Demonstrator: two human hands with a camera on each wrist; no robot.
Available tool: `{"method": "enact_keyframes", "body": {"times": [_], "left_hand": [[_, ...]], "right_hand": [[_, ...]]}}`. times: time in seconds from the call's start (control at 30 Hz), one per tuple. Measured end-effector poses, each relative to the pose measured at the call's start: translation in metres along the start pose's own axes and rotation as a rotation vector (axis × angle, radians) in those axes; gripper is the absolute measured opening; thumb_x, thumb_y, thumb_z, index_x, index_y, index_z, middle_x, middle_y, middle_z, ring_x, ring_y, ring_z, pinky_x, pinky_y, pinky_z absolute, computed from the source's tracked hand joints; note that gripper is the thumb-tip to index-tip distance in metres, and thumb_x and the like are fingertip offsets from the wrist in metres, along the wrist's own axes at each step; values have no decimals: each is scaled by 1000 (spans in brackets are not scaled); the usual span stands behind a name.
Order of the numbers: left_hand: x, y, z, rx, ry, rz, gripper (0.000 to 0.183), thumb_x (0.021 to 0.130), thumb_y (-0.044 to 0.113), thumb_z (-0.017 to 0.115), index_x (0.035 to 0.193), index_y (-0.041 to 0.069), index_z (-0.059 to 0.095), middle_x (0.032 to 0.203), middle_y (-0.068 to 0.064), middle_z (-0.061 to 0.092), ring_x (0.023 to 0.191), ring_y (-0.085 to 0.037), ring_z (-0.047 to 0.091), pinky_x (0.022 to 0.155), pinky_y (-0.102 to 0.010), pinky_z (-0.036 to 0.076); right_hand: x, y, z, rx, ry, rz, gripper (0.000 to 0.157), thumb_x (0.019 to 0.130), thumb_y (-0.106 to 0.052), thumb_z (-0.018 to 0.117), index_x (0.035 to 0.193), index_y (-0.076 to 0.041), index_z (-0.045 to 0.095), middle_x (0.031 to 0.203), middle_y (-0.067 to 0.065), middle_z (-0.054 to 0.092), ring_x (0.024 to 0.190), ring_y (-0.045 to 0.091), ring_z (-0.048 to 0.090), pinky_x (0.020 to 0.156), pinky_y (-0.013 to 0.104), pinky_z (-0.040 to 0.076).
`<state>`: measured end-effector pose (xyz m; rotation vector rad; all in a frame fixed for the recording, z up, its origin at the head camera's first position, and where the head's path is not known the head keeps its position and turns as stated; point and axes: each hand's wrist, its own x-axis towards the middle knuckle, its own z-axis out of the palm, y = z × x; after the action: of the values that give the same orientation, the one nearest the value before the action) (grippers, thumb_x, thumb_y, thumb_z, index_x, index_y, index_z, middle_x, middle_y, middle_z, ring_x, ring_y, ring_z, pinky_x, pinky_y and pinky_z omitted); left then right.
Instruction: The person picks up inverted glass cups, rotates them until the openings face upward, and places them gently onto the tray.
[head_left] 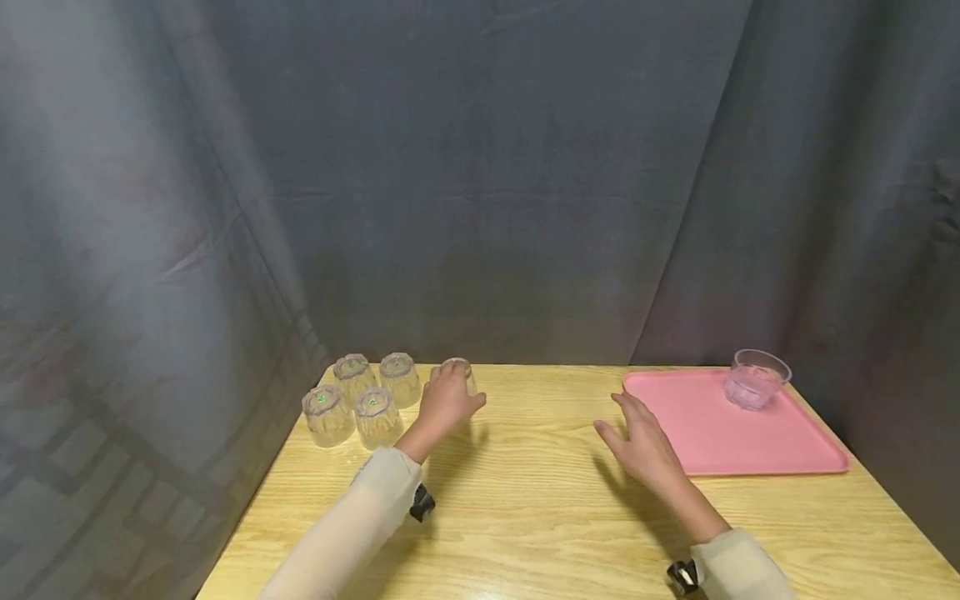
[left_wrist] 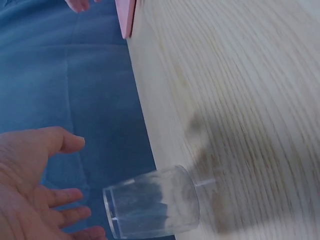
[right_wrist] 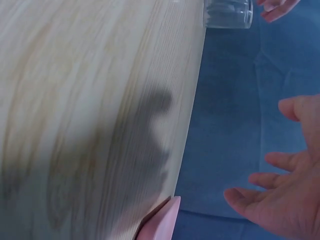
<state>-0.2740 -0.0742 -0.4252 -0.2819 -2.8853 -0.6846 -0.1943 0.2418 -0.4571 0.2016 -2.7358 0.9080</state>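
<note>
My left hand (head_left: 448,404) hovers over a clear cup (left_wrist: 152,202) at the back of the table, its fingers loosely spread. A gap shows between the fingertips (left_wrist: 82,215) and the cup in the left wrist view; part of the cup is hidden by the hand in the head view. To the left, several clear cups (head_left: 378,419) stand upside down in a cluster. My right hand (head_left: 643,442) is held above the table by the left edge of a pink tray (head_left: 735,442), fingers apart and holding nothing. A clear cup (head_left: 752,387) stands mouth up at the tray's back right.
The light wood table (head_left: 525,508) runs back to a grey curtain (head_left: 480,183), which also hangs along both sides. Bare wood lies between the two hands. Each wrist wears a small black device, such as the one (head_left: 422,503) on the left.
</note>
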Motion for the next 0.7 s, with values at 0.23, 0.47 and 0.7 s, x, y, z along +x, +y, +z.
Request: {"method": "enact_keyframes", "body": {"times": [0.23, 0.47, 0.7], "left_hand": [[8, -9, 0, -38, -22, -63, 60, 86, 30, 74, 136, 3, 57, 141, -17, 53, 131, -38, 45, 103, -52, 45], [17, -15, 0, -42, -45, -109, 70, 86, 31, 77, 143, 0, 50, 147, -20, 48, 134, -40, 43, 106, -52, 44], [22, -18, 0, -51, -65, -145, 75, 87, 31, 79, 146, -1, 46, 149, -22, 46, 135, -41, 42, 108, -53, 42]], "right_hand": [[0, -4, 6, 2, -21, 6, 64, 102, -36, 59, 149, 4, 41, 155, 33, 34, 141, 52, 32, 112, 67, 30], [0, -8, 13, 15, -58, 1, 65, 103, -38, 58, 150, 4, 40, 154, 33, 34, 141, 53, 32, 110, 69, 31], [1, -12, 17, 23, -78, -12, 69, 104, -41, 56, 150, 6, 38, 156, 33, 33, 141, 54, 33, 111, 69, 31]]}}
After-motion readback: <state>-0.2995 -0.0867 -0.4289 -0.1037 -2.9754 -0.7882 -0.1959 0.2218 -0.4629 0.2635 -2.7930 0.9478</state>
